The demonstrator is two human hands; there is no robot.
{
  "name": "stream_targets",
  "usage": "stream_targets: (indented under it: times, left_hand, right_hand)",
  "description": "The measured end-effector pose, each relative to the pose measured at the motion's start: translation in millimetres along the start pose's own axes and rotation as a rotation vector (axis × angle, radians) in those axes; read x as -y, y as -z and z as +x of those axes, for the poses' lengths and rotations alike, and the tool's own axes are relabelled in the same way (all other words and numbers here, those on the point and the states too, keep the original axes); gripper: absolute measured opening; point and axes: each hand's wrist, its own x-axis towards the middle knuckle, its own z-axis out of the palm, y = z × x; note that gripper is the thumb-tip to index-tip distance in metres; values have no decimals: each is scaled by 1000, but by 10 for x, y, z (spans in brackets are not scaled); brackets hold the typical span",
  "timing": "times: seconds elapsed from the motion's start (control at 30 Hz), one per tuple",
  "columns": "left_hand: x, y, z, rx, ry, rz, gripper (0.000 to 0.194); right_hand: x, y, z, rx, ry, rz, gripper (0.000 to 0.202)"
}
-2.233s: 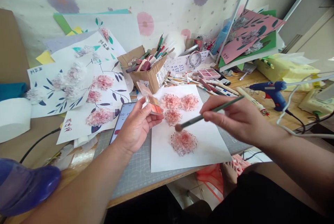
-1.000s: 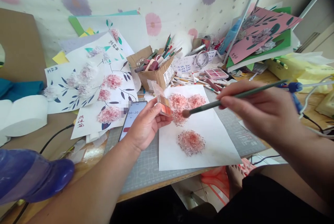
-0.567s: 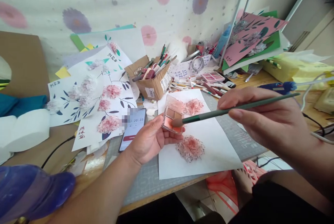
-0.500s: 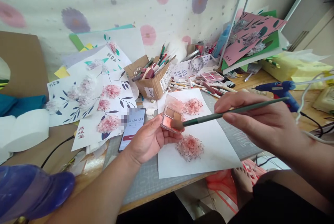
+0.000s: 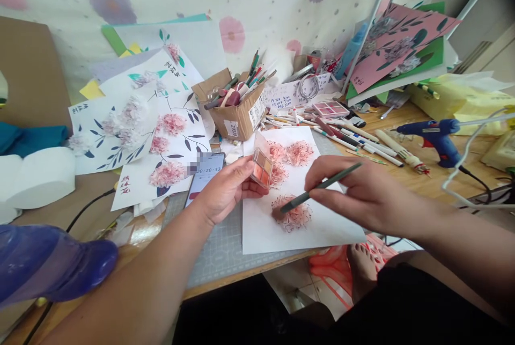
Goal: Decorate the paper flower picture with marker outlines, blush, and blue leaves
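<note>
My left hand [image 5: 231,188] holds a small open powder palette [image 5: 262,167] with orange and brown pans, tilted above the white sheet. In my right hand [image 5: 354,189] is a green-handled brush [image 5: 309,195], pinched between thumb and fingers. Its soft tip is at the left edge of the nearest pink fluffy flower [image 5: 296,214]. More pink flowers [image 5: 300,153] lie on the white paper [image 5: 257,237] behind it, one partly covered by the palette. The paper rests on a grey cutting mat [image 5: 217,254].
A phone [image 5: 207,173] lies left of the paper. Behind stand a cardboard box [image 5: 235,119] of pens and scattered markers [image 5: 362,141]. Flower pictures [image 5: 132,136] lean at left, a blue glue gun [image 5: 436,136] stands at right, and a purple object [image 5: 52,262] is near left.
My right hand has moved the brush from the palette down to the nearest flower. My left hand still holds the palette, now more tilted. The camera view has shifted slightly.
</note>
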Motion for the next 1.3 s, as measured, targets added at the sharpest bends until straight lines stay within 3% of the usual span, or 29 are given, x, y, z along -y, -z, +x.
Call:
stream_targets:
  times: [0.17, 0.3, 0.43, 0.5, 0.6, 0.73, 0.87, 0.93, 1.03, 1.1, 1.3]
  left_hand:
    - [-3, -12, 6, -22, -13, 12, 38]
    - [-6, -3, -5, -25, -17, 6, 37]
    - [-3, 14, -4, -25, -21, 3, 38]
    - [-1, 17, -1, -33, -28, -1, 37]
    - [3, 11, 3, -38, -30, -9, 35]
    - [11, 0, 8, -28, -26, -15, 34]
    - [15, -4, 6, -16, -26, -22, 34]
    - [18, -13, -2, -1, -20, -32, 33]
    - [22, -42, -25, 35, 0, -57, 35]
    - [18, -69, -44, 62, 16, -75, 37]
    - [-13, -134, -67, 123, 42, -112, 36]
  right_hand:
    - [23, -82, 71, -105, 51, -91, 7]
    - [8, -53, 70, 1, 9, -41, 5]
    - [10, 30, 36, -68, -42, -26, 5]
    - [25, 68, 10, -25, -64, 27, 7]
    - [48, 81, -22, 63, -33, 34, 6]
    - [49, 53, -39, -6, -9, 50, 5]
    - [32, 63, -50, 19, 37, 35, 6]
    - [19, 98, -73, -81, 17, 37, 6]
    - [-5, 174, -130, -360, -103, 92, 5]
    - [-15, 213, -161, -469, -155, 111, 6]
    - [7, 227, -167, -466, -131, 43, 9]
